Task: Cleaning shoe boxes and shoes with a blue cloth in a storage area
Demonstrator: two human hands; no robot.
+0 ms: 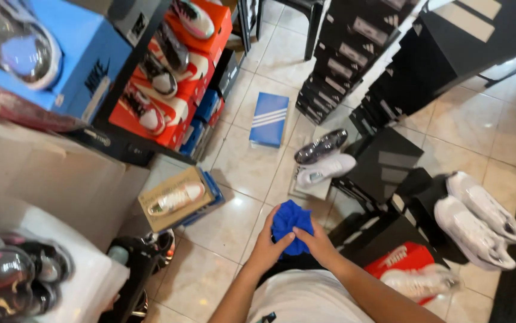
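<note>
Cloth [292, 226], blue and bunched, sits in front of the person's chest, above the tiled floor [252, 167], held between both hands. Left hand [269, 245] closes on its lower left side, thumb lying across the front; right hand [315, 239] closes on its lower right side, fingers wrapped behind. Both grips are clamped on the cloth; neither hand is free. The upper half of the cloth sticks out above the two grips, and the lower edge is hidden between the palms. Gathered this tightly, the cloth probably stays compact and easy to handle; that is a judgement from the bunched shape only.

Outward from the hands: straight ahead on the floor, two shoes rest on a low box, one dark and glossy [321, 146], one white [325, 169]. Beyond them a blue striped box [269, 119] lies flat on the tiles. Left of the hands, an open carton [177, 200] holds a pale shoe on its side. Right, a white pair [479, 218] sits on black boxes [384, 161], with a red box [403, 258] just below. Stacks of black boxes stand at the upper right; racked shoes on orange boxes [168, 66] line the upper left, presumably stacked and faced outward for viewing. Wrapped dark shoes [12, 272] lie at lower left.
</note>
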